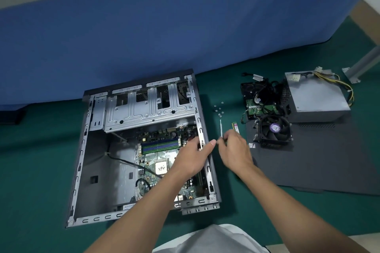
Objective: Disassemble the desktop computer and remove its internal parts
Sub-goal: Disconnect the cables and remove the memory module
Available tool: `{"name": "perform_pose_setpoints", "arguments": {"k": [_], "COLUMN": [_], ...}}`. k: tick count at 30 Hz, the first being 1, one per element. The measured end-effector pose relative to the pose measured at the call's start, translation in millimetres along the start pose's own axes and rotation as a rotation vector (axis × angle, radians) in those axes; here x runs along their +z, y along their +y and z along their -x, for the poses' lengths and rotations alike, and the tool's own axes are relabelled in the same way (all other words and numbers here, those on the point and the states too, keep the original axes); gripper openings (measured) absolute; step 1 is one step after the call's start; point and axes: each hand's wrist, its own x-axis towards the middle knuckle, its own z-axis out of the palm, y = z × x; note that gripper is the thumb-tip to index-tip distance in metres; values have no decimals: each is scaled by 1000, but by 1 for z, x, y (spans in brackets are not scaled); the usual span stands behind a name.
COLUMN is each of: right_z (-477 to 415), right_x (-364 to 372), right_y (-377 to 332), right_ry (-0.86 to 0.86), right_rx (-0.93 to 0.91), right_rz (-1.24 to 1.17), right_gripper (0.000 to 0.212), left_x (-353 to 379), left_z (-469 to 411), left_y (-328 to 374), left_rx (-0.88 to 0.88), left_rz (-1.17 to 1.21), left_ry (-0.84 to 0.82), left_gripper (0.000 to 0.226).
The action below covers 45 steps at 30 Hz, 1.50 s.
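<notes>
Both hands meet at the right wall of the case (98,160): left hand (195,156) straight-fingered over it, right hand (234,150) curled by a thin white strip (221,128), grip unclear. Motherboard (158,150) lies left, inside, nearer the left hand.

one computer case (80,162). one motherboard (148,158), four memory slots (159,145). one power supply (316,94), one cooler fan (274,130), one hard drive (259,107), one memory stick (236,127), one thin metal strip (221,127), one side panel (312,162). loose screws (219,110): roughly eight.
</notes>
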Motion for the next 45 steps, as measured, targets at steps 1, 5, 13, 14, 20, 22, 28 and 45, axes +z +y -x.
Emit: {"name": "perform_pose_setpoints", "arguments": {"k": [1,5,13,14,20,22,28,45], "right_z": [1,7,19,20,18,13,-4,-36], "right_x": [-5,-21,-9,-1,56,75,124,170], "right_y": [-3,-23,-88,-96,-131,-143,-175,-204], "right_ry": [8,75,25,3,-122,-122,-107,-221], "right_rx": [-22,-169,-239,-231,-112,-63,124,93], "right_rz": [-73,-232,-406,-405,-276,-226,-361,267], "right_gripper": [18,10,8,7,3,4,13,29], "left_x": [-3,-26,-123,-135,-181,-182,-181,-181], "left_z": [1,3,25,29,45,44,38,35], "left_y": [-2,-18,-97,-110,-182,-189,-191,-190], "left_rx": [6,97,282,266,68,120,40,-31], "left_rz": [-51,-263,-727,-769,-740,-660,-299,-324], "left_ry": [-4,45,535,587,543,508,664,573], "left_gripper": [79,74,46,53,81,76,74,96]}}
